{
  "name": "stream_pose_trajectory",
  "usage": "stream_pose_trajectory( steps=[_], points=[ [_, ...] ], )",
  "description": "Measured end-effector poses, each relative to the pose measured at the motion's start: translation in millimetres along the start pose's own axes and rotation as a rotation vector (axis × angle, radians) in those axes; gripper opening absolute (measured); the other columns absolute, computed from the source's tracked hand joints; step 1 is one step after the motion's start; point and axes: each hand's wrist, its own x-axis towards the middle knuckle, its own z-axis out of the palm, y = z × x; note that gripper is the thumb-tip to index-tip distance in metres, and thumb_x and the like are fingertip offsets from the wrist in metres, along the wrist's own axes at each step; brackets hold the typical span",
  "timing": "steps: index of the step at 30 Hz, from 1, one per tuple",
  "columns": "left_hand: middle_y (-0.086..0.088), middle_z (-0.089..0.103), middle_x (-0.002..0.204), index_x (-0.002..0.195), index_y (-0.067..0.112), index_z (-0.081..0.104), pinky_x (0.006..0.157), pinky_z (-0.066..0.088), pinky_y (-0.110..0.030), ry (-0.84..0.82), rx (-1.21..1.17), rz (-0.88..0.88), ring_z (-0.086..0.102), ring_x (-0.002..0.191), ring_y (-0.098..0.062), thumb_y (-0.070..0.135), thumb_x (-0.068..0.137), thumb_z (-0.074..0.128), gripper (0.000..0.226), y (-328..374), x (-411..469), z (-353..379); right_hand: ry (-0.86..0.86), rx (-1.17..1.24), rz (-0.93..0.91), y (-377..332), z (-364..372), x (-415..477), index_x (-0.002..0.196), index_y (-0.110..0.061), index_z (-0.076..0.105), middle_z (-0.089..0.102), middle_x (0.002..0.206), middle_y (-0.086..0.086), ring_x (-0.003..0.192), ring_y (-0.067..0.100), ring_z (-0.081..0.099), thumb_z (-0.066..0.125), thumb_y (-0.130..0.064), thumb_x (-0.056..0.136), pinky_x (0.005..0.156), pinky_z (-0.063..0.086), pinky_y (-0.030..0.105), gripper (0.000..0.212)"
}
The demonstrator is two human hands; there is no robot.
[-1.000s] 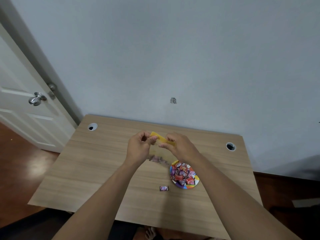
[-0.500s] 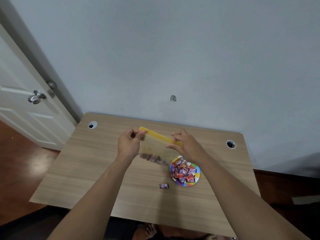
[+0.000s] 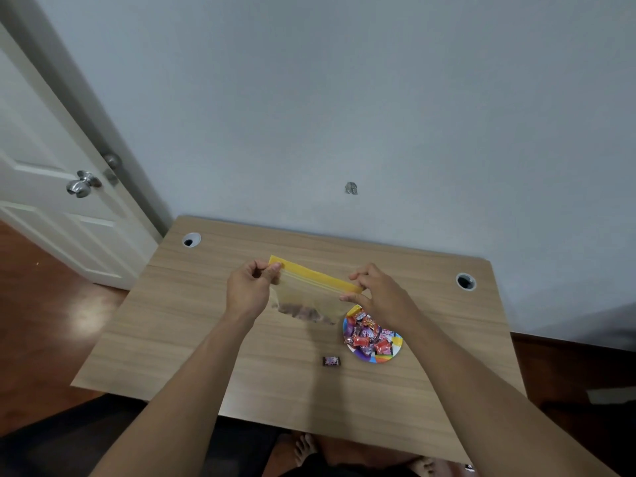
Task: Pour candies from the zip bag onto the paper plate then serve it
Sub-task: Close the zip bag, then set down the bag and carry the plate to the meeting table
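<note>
A clear zip bag point(image 3: 309, 296) with a yellow zip strip hangs upright above the wooden table point(image 3: 192, 325), a few candies resting in its bottom. My left hand point(image 3: 249, 290) pinches the strip's left end and my right hand point(image 3: 377, 297) pinches its right end, so the strip is stretched between them. Right of the bag's bottom sits a colourful paper plate point(image 3: 389, 358) heaped with wrapped candies point(image 3: 368, 335); my right hand covers its far edge. One dark wrapped candy point(image 3: 331, 361) lies loose on the table just left of the plate.
Two round cable holes point(image 3: 191, 239) point(image 3: 465, 281) sit near the table's back corners. The table stands against a pale wall, with a white door and its metal knob point(image 3: 81, 184) to the left. Bare feet point(image 3: 304, 449) show under the near edge.
My hands have moved apart along the yellow strip, the left one going left and the right one right, so the bag now hangs spread out at full width. The plate and loose candy stayed put.
</note>
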Motion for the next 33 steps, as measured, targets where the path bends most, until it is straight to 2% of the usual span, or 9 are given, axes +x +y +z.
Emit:
stream_pose_trajectory(
  steps=[10, 14, 18, 20, 22, 24, 26, 29, 33],
  points=[
    [-0.012, 0.076, 0.080, 0.094, 0.002, 0.077, 0.066, 0.053, -0.027, -0.113, 0.054, -0.060, 0.072, 0.056, -0.007, 0.022, 0.099, 0.078, 0.020, -34, 10, -15, -0.073, -0.058, 0.030, 5, 31, 9, 0.088, -0.022, 0.060, 0.062, 0.092, -0.007, 0.085, 0.021, 0.059, 0.065, -0.064, 0.095, 0.075, 0.050, 0.044, 0.044],
    [-0.011, 0.075, 0.081, 0.090, 0.010, 0.076, 0.060, 0.054, -0.017, -0.107, 0.058, -0.071, 0.071, 0.065, -0.017, 0.019, 0.101, 0.075, 0.015, -59, 15, -23, -0.153, 0.061, 0.074, 9, 54, 6, 0.097, -0.023, 0.067, 0.072, 0.089, -0.003, 0.084, 0.024, 0.064, 0.066, -0.043, 0.102, 0.081, 0.055, 0.046, 0.021],
    [-0.009, 0.076, 0.082, 0.096, 0.005, 0.076, 0.074, 0.056, -0.025, -0.096, 0.075, -0.101, 0.074, 0.080, -0.024, 0.017, 0.102, 0.073, 0.014, -83, 27, -31, -0.151, 0.221, 0.175, 20, 79, 7, 0.105, -0.025, 0.073, 0.079, 0.095, -0.007, 0.086, 0.026, 0.073, 0.058, -0.023, 0.101, 0.086, 0.061, 0.046, 0.016],
    [-0.013, 0.079, 0.095, 0.106, 0.007, 0.077, 0.092, 0.061, -0.037, -0.084, 0.103, -0.108, 0.075, 0.096, -0.032, 0.020, 0.104, 0.071, 0.014, -95, 36, -32, -0.141, 0.290, 0.228, 28, 84, 8, 0.118, -0.021, 0.074, 0.080, 0.101, -0.007, 0.085, 0.028, 0.077, 0.052, -0.013, 0.105, 0.082, 0.062, 0.034, 0.027],
    [-0.016, 0.075, 0.128, 0.137, 0.012, 0.069, 0.110, 0.055, -0.047, -0.048, 0.219, -0.122, 0.071, 0.115, -0.032, 0.026, 0.105, 0.068, 0.034, -102, 40, -30, -0.146, 0.326, 0.271, 39, 86, 8, 0.127, -0.016, 0.073, 0.081, 0.111, -0.001, 0.083, 0.013, 0.076, 0.053, -0.012, 0.108, 0.076, 0.054, 0.013, 0.028],
    [-0.014, 0.056, 0.157, 0.163, 0.011, 0.042, 0.116, 0.049, -0.046, 0.019, 0.329, -0.130, 0.063, 0.132, -0.029, 0.030, 0.106, 0.067, 0.066, -104, 38, -23, -0.137, 0.320, 0.298, 56, 86, 6, 0.129, -0.018, 0.074, 0.081, 0.116, -0.002, 0.092, -0.002, 0.071, 0.057, -0.017, 0.108, 0.086, 0.051, 0.015, 0.027],
    [-0.017, 0.040, 0.166, 0.170, 0.009, 0.025, 0.118, 0.047, -0.048, 0.075, 0.384, -0.064, 0.056, 0.141, -0.031, 0.032, 0.106, 0.065, 0.079, -106, 31, -11, -0.119, 0.329, 0.339, 74, 83, 2, 0.126, -0.019, 0.076, 0.080, 0.114, -0.005, 0.095, 0.000, 0.070, 0.060, -0.019, 0.107, 0.086, 0.050, 0.014, 0.025],
    [-0.016, 0.041, 0.155, 0.164, 0.007, 0.035, 0.110, 0.053, -0.048, 0.104, 0.429, 0.039, 0.061, 0.127, -0.031, 0.029, 0.106, 0.062, 0.068, -117, 18, 12, -0.101, 0.289, 0.389, 98, 78, -3, 0.126, -0.020, 0.077, 0.079, 0.117, -0.004, 0.103, 0.003, 0.072, 0.061, -0.021, 0.106, 0.077, 0.043, 0.002, 0.026],
    [-0.006, 0.051, 0.136, 0.143, 0.015, 0.060, 0.092, 0.063, -0.047, -0.120, 0.486, 0.162, 0.069, 0.102, -0.023, 0.024, 0.106, 0.061, 0.038, -134, 1, 48, -0.057, 0.272, 0.436, 131, 75, -11, 0.123, -0.021, 0.078, 0.081, 0.124, -0.002, 0.117, 0.013, 0.074, 0.064, -0.022, 0.104, 0.087, 0.049, 0.020, 0.023]
  ],
)
